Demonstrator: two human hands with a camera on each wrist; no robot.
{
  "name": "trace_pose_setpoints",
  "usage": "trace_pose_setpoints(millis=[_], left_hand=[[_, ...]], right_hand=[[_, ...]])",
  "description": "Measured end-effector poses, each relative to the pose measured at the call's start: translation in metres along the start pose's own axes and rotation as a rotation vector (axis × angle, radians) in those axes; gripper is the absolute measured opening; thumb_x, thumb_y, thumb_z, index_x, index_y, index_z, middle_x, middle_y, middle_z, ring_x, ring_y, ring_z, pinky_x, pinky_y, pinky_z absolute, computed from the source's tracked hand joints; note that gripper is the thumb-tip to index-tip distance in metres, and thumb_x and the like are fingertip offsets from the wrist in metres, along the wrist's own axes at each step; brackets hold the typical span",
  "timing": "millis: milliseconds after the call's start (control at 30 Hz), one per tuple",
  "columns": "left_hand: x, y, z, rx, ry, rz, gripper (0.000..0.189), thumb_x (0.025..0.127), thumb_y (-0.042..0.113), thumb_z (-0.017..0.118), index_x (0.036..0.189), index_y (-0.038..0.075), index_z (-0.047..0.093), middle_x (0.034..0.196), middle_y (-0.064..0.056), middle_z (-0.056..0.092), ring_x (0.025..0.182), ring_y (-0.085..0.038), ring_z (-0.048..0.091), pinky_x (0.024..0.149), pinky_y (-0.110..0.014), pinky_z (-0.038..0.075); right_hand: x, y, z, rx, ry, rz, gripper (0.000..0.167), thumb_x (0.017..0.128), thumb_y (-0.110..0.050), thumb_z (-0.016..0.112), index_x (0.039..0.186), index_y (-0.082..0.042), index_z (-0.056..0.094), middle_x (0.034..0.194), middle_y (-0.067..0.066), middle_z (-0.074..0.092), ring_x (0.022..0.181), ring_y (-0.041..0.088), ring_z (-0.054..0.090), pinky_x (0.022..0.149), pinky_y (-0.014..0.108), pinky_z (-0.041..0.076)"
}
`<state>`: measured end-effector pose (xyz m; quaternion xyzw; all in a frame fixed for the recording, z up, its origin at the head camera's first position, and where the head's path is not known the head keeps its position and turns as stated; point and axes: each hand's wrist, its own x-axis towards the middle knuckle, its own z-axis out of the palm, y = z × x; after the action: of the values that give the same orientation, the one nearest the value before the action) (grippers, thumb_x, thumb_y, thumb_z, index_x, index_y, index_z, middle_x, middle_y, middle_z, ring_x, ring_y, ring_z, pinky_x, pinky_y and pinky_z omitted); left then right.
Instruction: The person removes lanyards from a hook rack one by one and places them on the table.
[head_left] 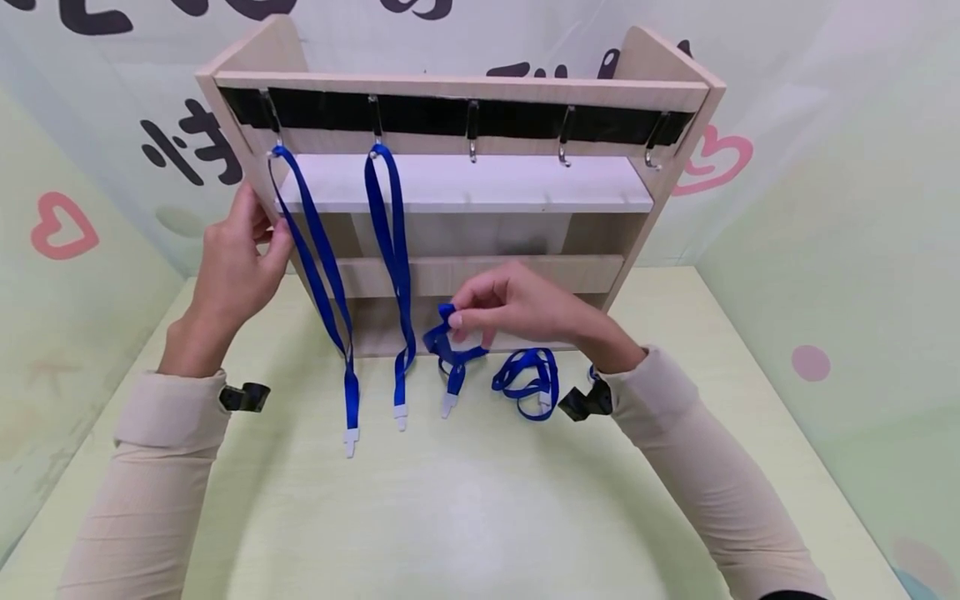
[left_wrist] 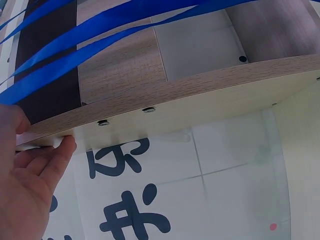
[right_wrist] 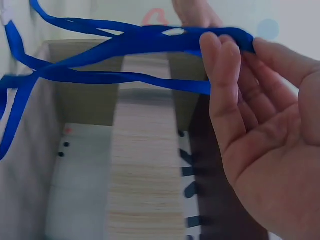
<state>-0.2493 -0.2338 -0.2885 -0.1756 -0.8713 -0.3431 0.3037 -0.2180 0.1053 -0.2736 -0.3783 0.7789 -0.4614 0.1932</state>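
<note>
My left hand [head_left: 238, 262] holds the left side panel [left_wrist: 200, 80] of a wooden shelf, thumb at the front edge and fingers round the outer face. Between thumb and fingers my right hand [head_left: 525, 308] pinches a bunched blue lanyard [head_left: 453, 354]; its white clip [head_left: 448, 406] points down toward the table. In the right wrist view, the lanyard's loops [right_wrist: 130, 42] stretch leftward from the fingertips. Two more lanyards hang from hooks: one on the leftmost hook [head_left: 318, 242], beside my left hand, the other lanyard [head_left: 390, 233] on the second hook.
A coiled blue lanyard [head_left: 525, 383] lies on the table [head_left: 465, 500] right of the held one. Three hooks without lanyards, including the middle hook [head_left: 472, 129], line the shelf's black strip [head_left: 435, 112]. Another bit of blue shows behind the right wrist. Printed walls enclose the table.
</note>
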Motion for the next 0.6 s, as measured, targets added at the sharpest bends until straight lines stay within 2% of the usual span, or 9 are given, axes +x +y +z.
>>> trace_pose_setpoints(millis=[200,367,467,600], left_hand=[[0.0,0.0,0.0,0.001,-0.002,-0.001,0.04,0.099,0.011,0.047,0.137,0.0,0.046,0.122,-0.02,0.067,0.105,-0.034,0.067,0.084,-0.002,0.044],[0.0,0.0,0.0,0.002,0.005,0.005,0.039,0.099,0.01,0.047,0.136,-0.001,0.046,0.121,-0.019,0.067,0.104,-0.033,0.067,0.084,-0.002,0.044],[0.001,0.0,0.0,0.004,0.009,0.006,0.039,0.098,0.01,0.046,0.136,-0.001,0.046,0.121,-0.019,0.068,0.104,-0.033,0.067,0.084,-0.002,0.044],[0.001,0.001,0.0,0.005,0.008,0.002,0.039,0.099,0.011,0.047,0.137,-0.001,0.046,0.122,-0.019,0.067,0.104,-0.033,0.068,0.084,-0.003,0.045]], right_hand=[[0.001,0.014,0.002,0.049,-0.146,-0.013,0.013,0.097,-0.009,0.061,0.099,-0.002,0.072,0.094,0.011,0.075,0.08,0.024,0.069,0.074,0.04,0.06],[0.004,0.03,0.004,0.162,-0.236,-0.018,0.014,0.098,-0.009,0.059,0.1,-0.002,0.072,0.096,0.011,0.075,0.089,0.029,0.07,0.081,0.046,0.058],[0.008,0.044,0.007,0.218,-0.206,0.055,0.016,0.099,-0.012,0.059,0.1,-0.002,0.071,0.096,0.013,0.075,0.092,0.03,0.07,0.083,0.046,0.058],[0.014,0.065,0.011,0.235,-0.061,0.228,0.019,0.099,-0.019,0.06,0.099,-0.004,0.072,0.097,0.013,0.075,0.094,0.031,0.071,0.083,0.04,0.059]])
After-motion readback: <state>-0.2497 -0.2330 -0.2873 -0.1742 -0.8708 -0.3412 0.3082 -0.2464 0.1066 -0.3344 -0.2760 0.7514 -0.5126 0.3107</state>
